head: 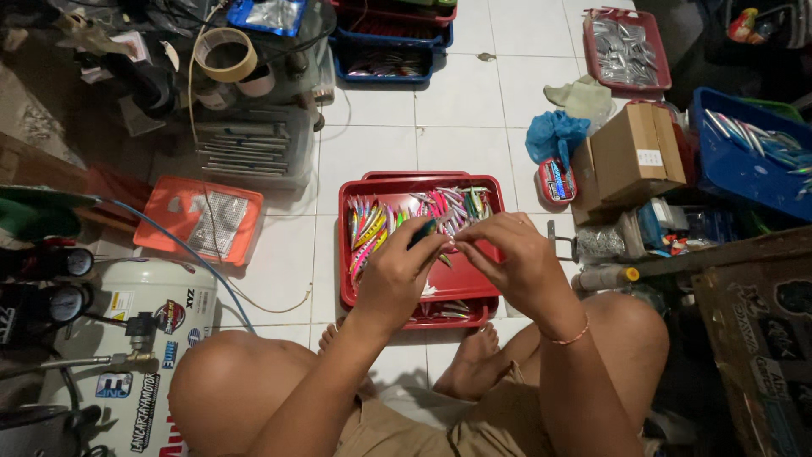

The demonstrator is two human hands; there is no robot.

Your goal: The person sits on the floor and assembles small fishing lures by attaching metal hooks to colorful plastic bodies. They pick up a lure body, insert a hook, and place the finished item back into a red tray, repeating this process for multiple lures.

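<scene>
I sit on a white tiled floor with my knees drawn up. Between them my left hand (404, 267) grips a small dark blue-green fishing lure (423, 230). The fingertips of my right hand (499, 254) pinch the same lure at its right end. Both hands hover over a red tray (474, 283) that holds several bright pink, yellow and orange lures (372, 227). A thin bracelet circles my right wrist.
A white compressor tank (156, 338) with gauges stands at the left. An orange lid (203, 218), a clear bin of rods (249, 145), a tape roll (225, 52), cardboard boxes (634, 156), a blue bin (748, 152) and more red and blue trays lie around.
</scene>
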